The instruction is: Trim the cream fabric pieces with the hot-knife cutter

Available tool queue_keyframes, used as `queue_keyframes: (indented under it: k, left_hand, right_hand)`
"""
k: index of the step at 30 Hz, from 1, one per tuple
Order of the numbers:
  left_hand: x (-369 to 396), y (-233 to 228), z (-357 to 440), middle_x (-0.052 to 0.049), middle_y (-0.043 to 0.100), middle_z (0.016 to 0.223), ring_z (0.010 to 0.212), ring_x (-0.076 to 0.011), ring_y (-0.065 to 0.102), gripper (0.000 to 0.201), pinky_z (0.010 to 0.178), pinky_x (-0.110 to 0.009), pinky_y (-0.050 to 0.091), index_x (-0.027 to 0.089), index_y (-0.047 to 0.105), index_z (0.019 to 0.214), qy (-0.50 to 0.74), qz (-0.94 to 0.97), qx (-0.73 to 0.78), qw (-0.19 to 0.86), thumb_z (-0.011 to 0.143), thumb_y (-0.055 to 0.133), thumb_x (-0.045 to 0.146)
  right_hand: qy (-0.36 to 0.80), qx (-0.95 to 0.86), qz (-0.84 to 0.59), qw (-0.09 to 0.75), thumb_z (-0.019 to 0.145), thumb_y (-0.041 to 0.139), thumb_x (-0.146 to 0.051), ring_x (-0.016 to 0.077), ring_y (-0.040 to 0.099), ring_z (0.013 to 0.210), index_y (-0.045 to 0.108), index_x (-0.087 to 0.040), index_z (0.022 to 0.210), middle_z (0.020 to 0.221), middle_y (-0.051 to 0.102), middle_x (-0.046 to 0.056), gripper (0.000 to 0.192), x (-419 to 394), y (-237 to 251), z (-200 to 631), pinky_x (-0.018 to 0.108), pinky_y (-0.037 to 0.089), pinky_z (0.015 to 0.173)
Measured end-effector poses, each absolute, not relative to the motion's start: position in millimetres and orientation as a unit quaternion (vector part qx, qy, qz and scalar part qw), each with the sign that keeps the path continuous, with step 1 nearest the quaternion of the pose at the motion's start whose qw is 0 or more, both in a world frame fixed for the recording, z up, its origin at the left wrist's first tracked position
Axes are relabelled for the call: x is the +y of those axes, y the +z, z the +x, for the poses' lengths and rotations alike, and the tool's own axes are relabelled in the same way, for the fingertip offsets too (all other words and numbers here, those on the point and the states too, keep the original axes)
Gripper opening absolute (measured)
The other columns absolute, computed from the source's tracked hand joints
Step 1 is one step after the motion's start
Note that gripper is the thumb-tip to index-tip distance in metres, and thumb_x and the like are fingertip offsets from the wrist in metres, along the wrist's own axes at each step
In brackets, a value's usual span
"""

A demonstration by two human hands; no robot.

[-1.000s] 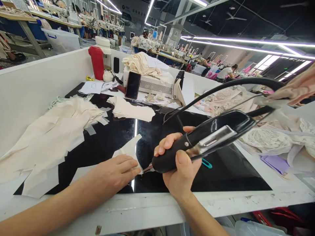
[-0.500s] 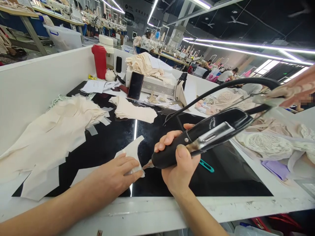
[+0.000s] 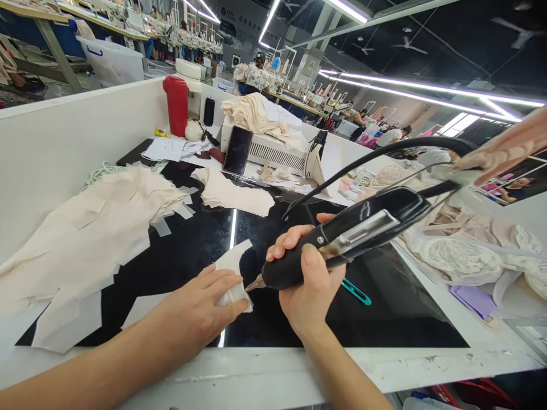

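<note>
My right hand (image 3: 310, 285) is wrapped around a black corded hand tool (image 3: 350, 225) with a metal lever along its side. The tool's narrow pointed tip meets the right edge of a small white fabric piece (image 3: 235, 259); whether it touches cannot be made out. My left hand (image 3: 209, 299) holds that piece down on the black board (image 3: 384, 324), fingers together over its lower part and hiding it. Beneath my left forearm another white piece (image 3: 143, 307) sticks out. A teal cutter (image 3: 356, 292) lies just right of my right hand.
Cream fabric pieces (image 3: 94, 228) are heaped at left, and a smaller stack (image 3: 235, 196) lies behind the hands. A phone (image 3: 238, 150) leans on a white box (image 3: 277, 156). Lace bras (image 3: 461, 256) and purple cloth (image 3: 473, 300) lie right. The tool's cable (image 3: 367, 154) arches above the board.
The view has shifted slightly. My left hand and the fabric piece sit a little differently against the tool tip, with more of the piece's upper part upright. My right hand keeps its grip on the tool.
</note>
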State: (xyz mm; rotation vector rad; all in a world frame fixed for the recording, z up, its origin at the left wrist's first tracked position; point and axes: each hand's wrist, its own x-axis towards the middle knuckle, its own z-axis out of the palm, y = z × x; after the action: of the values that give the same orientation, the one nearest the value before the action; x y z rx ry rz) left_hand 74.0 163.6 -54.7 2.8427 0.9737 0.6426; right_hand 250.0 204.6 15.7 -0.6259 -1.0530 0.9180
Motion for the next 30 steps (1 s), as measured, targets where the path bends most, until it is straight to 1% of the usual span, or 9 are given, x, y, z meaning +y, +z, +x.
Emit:
queue_keyframes:
  k: [3, 7, 13, 17, 21, 24, 27, 30]
  left_hand:
    - [155, -58, 76, -0.016, 0.062, 0.137, 0.131, -0.0313, 0.058, 0.050, 0.110, -0.055, 0.050, 0.024, 0.064, 0.133, 0.211, 0.921, 0.327, 0.013, 0.091, 0.052, -0.001]
    - [146, -58, 79, -0.017, 0.064, 0.137, 0.131, -0.0327, 0.058, 0.049, 0.110, -0.055, 0.050, 0.021, 0.064, 0.133, 0.206, 0.918, 0.339, 0.004, 0.090, 0.054, 0.000]
    - [146, -60, 80, -0.019, 0.063, 0.138, 0.132, -0.0354, 0.058, 0.046, 0.109, -0.058, 0.050, 0.021, 0.064, 0.134, 0.191, 0.921, 0.338, -0.008, 0.093, 0.052, 0.003]
    - [146, -63, 79, -0.018, 0.063, 0.138, 0.132, -0.0341, 0.058, 0.047, 0.109, -0.057, 0.051, 0.022, 0.065, 0.133, 0.200, 0.919, 0.339, -0.012, 0.093, 0.050, 0.002]
    - [145, -62, 81, -0.016, 0.064, 0.137, 0.131, -0.0319, 0.059, 0.051, 0.109, -0.056, 0.052, 0.022, 0.065, 0.131, 0.209, 0.916, 0.342, -0.013, 0.090, 0.048, -0.002]
    - [145, -62, 82, -0.017, 0.064, 0.137, 0.131, -0.0324, 0.059, 0.051, 0.108, -0.056, 0.052, 0.022, 0.065, 0.131, 0.206, 0.917, 0.342, -0.012, 0.089, 0.048, -0.002]
    - [146, -61, 82, -0.017, 0.064, 0.138, 0.132, -0.0327, 0.059, 0.049, 0.108, -0.056, 0.051, 0.022, 0.064, 0.133, 0.192, 0.921, 0.340, -0.022, 0.092, 0.046, 0.001]
    - [149, -56, 80, -0.015, 0.066, 0.135, 0.131, -0.0314, 0.059, 0.040, 0.109, -0.053, 0.050, 0.017, 0.060, 0.137, 0.184, 0.924, 0.331, -0.048, 0.102, 0.042, 0.011]
  right_hand:
    - [0.421, -0.479, -0.283, 0.717, 0.089, 0.069, -0.027, 0.0111, 0.061, 0.060, 0.051, -0.030, 0.116, 0.077, 0.062, -0.008, 0.034, 201, 16, 251, 0.029, 0.053, 0.059]
    - [0.425, -0.486, -0.266, 0.716, 0.088, 0.071, -0.028, 0.0110, 0.062, 0.062, 0.052, -0.030, 0.115, 0.079, 0.063, -0.007, 0.033, 197, 16, 253, 0.028, 0.053, 0.059]
    - [0.402, -0.477, -0.288, 0.726, 0.085, 0.072, -0.033, 0.0120, 0.060, 0.058, 0.051, -0.030, 0.115, 0.077, 0.060, -0.007, 0.037, 199, 21, 253, 0.028, 0.054, 0.055]
    - [0.403, -0.480, -0.290, 0.723, 0.084, 0.072, -0.035, 0.0122, 0.059, 0.058, 0.049, -0.030, 0.115, 0.076, 0.059, -0.007, 0.039, 200, 23, 251, 0.029, 0.053, 0.055]
    - [0.408, -0.478, -0.284, 0.724, 0.083, 0.073, -0.036, 0.0119, 0.057, 0.058, 0.049, -0.030, 0.115, 0.076, 0.058, -0.007, 0.040, 201, 19, 248, 0.028, 0.052, 0.055]
    - [0.412, -0.485, -0.271, 0.722, 0.085, 0.072, -0.035, 0.0119, 0.059, 0.060, 0.050, -0.030, 0.116, 0.078, 0.060, -0.007, 0.038, 202, 16, 247, 0.029, 0.052, 0.057]
    - [0.418, -0.492, -0.262, 0.717, 0.089, 0.072, -0.033, 0.0115, 0.061, 0.062, 0.051, -0.031, 0.118, 0.081, 0.062, -0.007, 0.036, 202, 12, 247, 0.030, 0.053, 0.061]
    - [0.416, -0.493, -0.265, 0.717, 0.090, 0.071, -0.032, 0.0115, 0.061, 0.063, 0.050, -0.030, 0.118, 0.081, 0.063, -0.007, 0.035, 201, 11, 247, 0.030, 0.053, 0.061]
